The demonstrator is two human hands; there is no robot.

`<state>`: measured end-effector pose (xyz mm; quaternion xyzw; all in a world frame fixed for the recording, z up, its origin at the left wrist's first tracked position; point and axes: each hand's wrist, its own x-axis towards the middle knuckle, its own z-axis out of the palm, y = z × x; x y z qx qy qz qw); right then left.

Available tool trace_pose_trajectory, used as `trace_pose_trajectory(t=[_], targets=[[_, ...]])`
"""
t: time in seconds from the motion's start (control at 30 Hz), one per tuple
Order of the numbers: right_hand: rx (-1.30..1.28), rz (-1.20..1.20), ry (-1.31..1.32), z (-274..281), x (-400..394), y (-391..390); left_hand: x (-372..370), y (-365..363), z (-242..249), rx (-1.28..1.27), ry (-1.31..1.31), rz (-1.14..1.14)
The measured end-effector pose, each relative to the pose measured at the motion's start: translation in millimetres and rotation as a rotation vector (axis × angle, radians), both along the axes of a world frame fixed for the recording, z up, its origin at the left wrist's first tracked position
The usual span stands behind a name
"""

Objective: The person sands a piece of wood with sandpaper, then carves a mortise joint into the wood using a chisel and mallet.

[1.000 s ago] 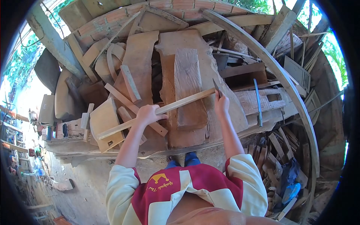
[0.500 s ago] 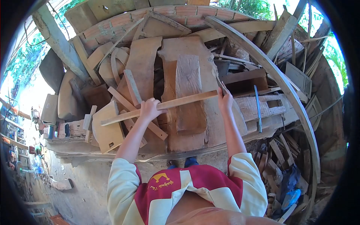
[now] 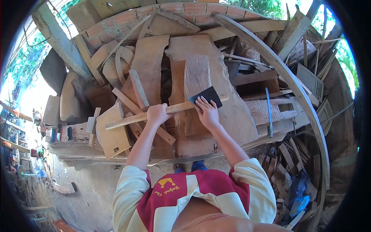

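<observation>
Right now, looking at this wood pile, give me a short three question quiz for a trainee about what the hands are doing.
1. True or false: the left hand is closed around the long wooden strip.
2. What does the right hand press on the strip? A) a hammer B) a dark sheet, likely sandpaper C) a brush
3. Fill in: the metal bar lies to the ______ of the right hand, untouched.

Key:
1. True.
2. B, the dark sheet lies flat under the fingertips.
3. Right.
</observation>
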<state>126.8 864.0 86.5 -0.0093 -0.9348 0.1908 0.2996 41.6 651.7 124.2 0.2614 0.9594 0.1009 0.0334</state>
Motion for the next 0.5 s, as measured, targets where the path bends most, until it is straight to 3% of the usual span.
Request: trace_pose_trajectory(t=[0.07,0.13,0.33,0.5], targets=[[0.011,0.131,-0.013,7,11,10,-1,0,0,-0.01,0.004,0.003],[0.055,0.114,-0.027,17,16,16,-1,-2,0,-0.02,0.007,0.006],[-0.234,0.034,-0.327,31,-6,44,-4,-3,-4,0.027,0.059,-0.031],[-0.138,-0.037,-0.199,23,-3,19,-2,-4,-6,0.008,0.076,-0.05]])
